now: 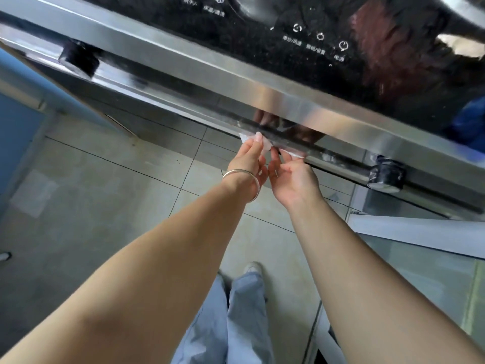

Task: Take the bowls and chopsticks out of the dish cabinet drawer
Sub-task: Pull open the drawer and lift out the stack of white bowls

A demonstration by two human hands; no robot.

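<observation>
Both arms extended forward and down. Left hand (248,156), silver bangle (244,183) on wrist, and right hand (291,177) reach under the drawer handle bar (328,156); fingers hook it, pinching white film (252,140). Drawer closed; bowls, chopsticks unseen. Two black knobs (385,174).

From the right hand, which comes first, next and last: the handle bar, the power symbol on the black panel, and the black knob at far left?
Measured from the right hand in the head view:
1. Handle bar, at its fingertips.
2. Power symbol, above on the black panel.
3. Black knob, far upper left.
</observation>
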